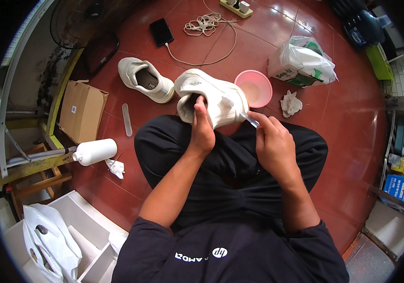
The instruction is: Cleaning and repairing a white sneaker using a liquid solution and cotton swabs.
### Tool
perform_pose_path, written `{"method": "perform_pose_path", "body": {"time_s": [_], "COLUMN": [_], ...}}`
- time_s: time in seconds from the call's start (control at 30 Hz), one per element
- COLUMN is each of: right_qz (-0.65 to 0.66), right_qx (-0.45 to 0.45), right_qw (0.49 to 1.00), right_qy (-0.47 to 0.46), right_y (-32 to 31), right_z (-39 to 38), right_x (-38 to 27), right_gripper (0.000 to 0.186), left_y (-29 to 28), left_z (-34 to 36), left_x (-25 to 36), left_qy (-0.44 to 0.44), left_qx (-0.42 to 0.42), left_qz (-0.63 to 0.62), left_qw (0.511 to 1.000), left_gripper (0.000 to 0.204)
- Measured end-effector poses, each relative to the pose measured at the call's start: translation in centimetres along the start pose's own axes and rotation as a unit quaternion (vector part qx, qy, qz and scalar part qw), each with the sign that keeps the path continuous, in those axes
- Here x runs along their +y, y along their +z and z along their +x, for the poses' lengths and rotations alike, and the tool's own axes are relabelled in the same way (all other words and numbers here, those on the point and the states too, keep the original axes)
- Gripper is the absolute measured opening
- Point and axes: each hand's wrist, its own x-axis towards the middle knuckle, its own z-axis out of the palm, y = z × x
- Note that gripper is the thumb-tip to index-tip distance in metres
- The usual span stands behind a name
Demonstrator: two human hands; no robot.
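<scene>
My left hand (201, 128) grips a white sneaker (218, 104) above my crossed legs, with its fingers at the shoe's opening. My right hand (273, 141) holds a slim, pale translucent tool (252, 121) against the sneaker's end; the far tip is too small to make out. The other white sneaker (149, 80) stands on the tiled floor up and to the left. A pink bowl (257, 99) with some pale residue sits just behind the held shoe. A clear slim strip (127, 120) lies on the floor at the left.
Around me are a cardboard box (83, 108), white bottle (96, 152), crumpled tissues (290, 104), plastic bag (301, 63), phone (161, 32) on a cable (202, 23), and power strip (236, 8). A white divided bin (84, 212) is at lower left; shelving (395, 207) lines the right.
</scene>
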Motion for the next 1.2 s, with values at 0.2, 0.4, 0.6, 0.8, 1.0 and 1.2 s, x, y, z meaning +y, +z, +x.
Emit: {"method": "perform_pose_path", "body": {"time_s": [0.2, 0.4, 0.6, 0.8, 1.0, 1.2], "right_qz": [-0.055, -0.067, 0.004, 0.065, 0.069, 0.075], "right_qx": [0.024, 0.000, -0.041, -0.072, -0.073, -0.045], "right_qw": [0.998, 0.997, 0.999, 0.993, 0.992, 0.990], "right_qy": [-0.004, 0.027, 0.000, -0.066, -0.082, -0.108], "right_y": [0.0, -0.9, -2.1, -1.8, -0.9, -0.4], "right_z": [0.2, 1.2, 3.6, 3.6, 3.4, 3.2], "right_x": [0.3, 0.5, 2.9, 4.6, 5.2, 5.5], "right_gripper": [0.028, 0.027, 0.024, 0.025, 0.026, 0.027], "left_y": [0.0, -0.1, -0.3, -0.8, -1.2, -0.7], "left_z": [0.1, 0.1, 0.0, 0.0, 0.0, 0.0], "left_x": [-0.4, -0.3, 0.9, 1.6, 1.5, 1.6], "left_qy": [0.021, 0.024, -0.051, -0.137, -0.177, -0.186], "left_qx": [-0.002, -0.003, -0.053, -0.089, -0.121, -0.085], "left_qz": [0.020, 0.010, -0.001, -0.043, -0.036, -0.008], "left_qw": [1.000, 1.000, 0.997, 0.986, 0.976, 0.979], "left_gripper": [0.089, 0.091, 0.098, 0.102, 0.105, 0.117]}}
